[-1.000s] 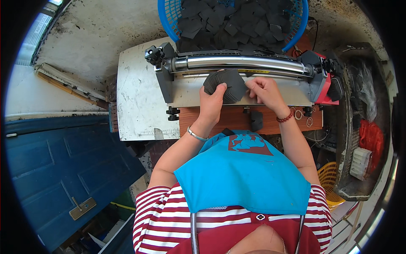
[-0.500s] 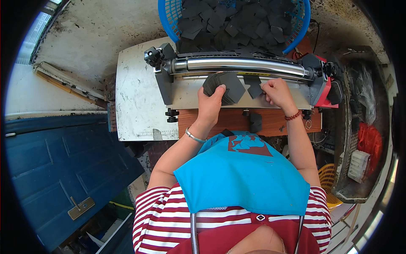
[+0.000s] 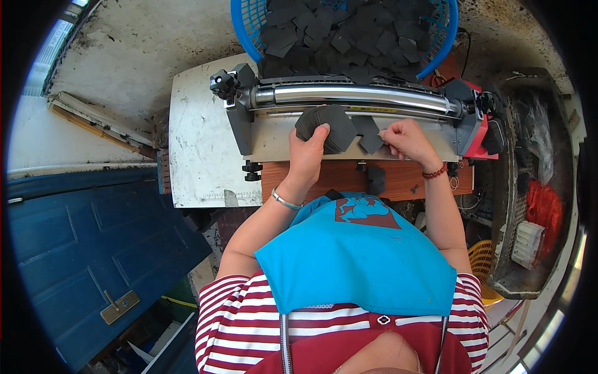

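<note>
Left hand (image 3: 306,147): partly closed, thumb on top, gripping a thick fanned stack of dark grey flat angular sheets (image 3: 334,128) above the pale metal feed plate (image 3: 274,142). Right hand (image 3: 408,142): thumb and fingertips pinched on the right edge of a single dark grey flat notched piece (image 3: 372,138), just beside the stack, in front of the shiny silver metal roller (image 3: 355,95). Progress: one piece separate from the stack, not under the roller; plenty left in the left hand, count unclear. Big loose heap of dark grey flat pieces (image 3: 342,40) in the round blue plastic basket (image 3: 245,31) behind the roller; probably the finished ones, judging by position, can't confirm.
</note>
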